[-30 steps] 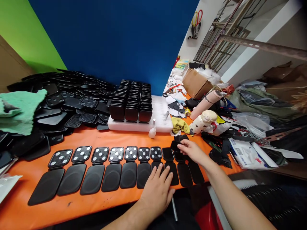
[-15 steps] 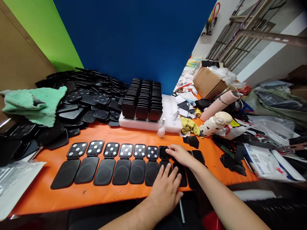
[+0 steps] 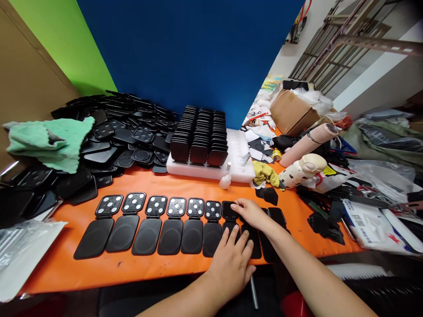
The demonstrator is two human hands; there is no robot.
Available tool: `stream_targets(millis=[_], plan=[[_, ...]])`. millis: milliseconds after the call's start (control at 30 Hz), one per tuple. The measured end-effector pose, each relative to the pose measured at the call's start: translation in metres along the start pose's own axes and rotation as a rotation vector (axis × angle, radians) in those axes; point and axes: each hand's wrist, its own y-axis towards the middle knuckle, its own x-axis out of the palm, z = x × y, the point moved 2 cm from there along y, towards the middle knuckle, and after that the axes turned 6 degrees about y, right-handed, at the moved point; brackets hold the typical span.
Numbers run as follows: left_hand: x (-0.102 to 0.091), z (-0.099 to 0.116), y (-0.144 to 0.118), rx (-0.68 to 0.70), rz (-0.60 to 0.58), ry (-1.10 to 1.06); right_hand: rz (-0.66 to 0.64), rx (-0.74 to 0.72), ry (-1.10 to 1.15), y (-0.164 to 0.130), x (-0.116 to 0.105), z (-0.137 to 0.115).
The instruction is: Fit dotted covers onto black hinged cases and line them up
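A row of black hinged panels lies unfolded along the front of the orange table. Each has a small square flap joined to a larger rounded plate [image 3: 148,237]. Several flaps to the left show silvery round discs set in them, such as this dotted flap [image 3: 156,205]. My left hand [image 3: 231,257] rests palm down with fingers spread on the larger plate of one panel. At that panel's plain dark flap [image 3: 228,208], my right hand [image 3: 249,212] has its fingertips drawn together at the right edge. Panels farther right are partly covered by my right hand and forearm.
Black plates stand in stacked rows [image 3: 200,149] on a white foam block [image 3: 243,174], with a small bulb-shaped bottle [image 3: 225,181] before it. Loose black parts [image 3: 125,132] and a green cloth [image 3: 49,143] crowd the left. Bottles, including a pink flask [image 3: 307,145], stand right.
The view has shifted slightly, so the table's contents appear a little farther right. Both hands stay at the same panel, with hardly any movement over it.
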Motion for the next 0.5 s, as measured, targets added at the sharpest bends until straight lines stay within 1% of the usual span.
stream_targets(millis=[133,333,500], plan=[[0.001,0.000,-0.001,-0.001,0.012,0.001,0.034,0.030,-0.096,0.001,0.000,-0.005],[0.002,0.001,-0.002,0.005,0.044,0.002,0.039,0.059,-0.219,0.004,0.001,-0.010],[0.001,0.000,-0.001,0.007,0.057,-0.002,0.039,0.055,-0.317,0.003,0.003,-0.012]])
